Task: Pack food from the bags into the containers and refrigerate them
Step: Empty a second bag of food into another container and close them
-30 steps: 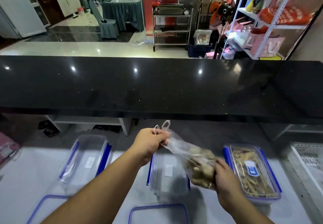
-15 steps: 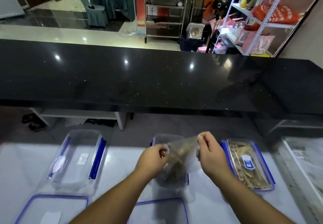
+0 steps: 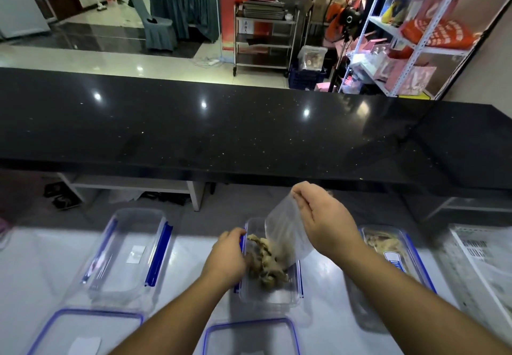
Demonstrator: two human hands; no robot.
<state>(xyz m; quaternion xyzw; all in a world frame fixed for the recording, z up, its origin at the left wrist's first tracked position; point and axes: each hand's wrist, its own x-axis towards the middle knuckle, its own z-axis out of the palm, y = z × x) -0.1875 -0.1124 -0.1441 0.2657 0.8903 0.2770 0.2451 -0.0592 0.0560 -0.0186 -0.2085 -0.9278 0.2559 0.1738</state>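
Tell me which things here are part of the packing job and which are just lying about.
Part of the job:
- plastic bag, tipped by the right hand
- food spilling out
- middle container, steadied by the left hand
- empty left container
- filled right container
- loose lids

Lying about:
- black counter
- shelving
- fan
- steel cart

A clear plastic bag (image 3: pixel 285 227) hangs upended over the middle container (image 3: pixel 270 296), its brownish food (image 3: pixel 266 260) – possibly dried mushrooms – tumbling in. Left, an empty container (image 3: pixel 124 254); right, a lidded, filled one (image 3: pixel 393 252) – all blue-clipped.
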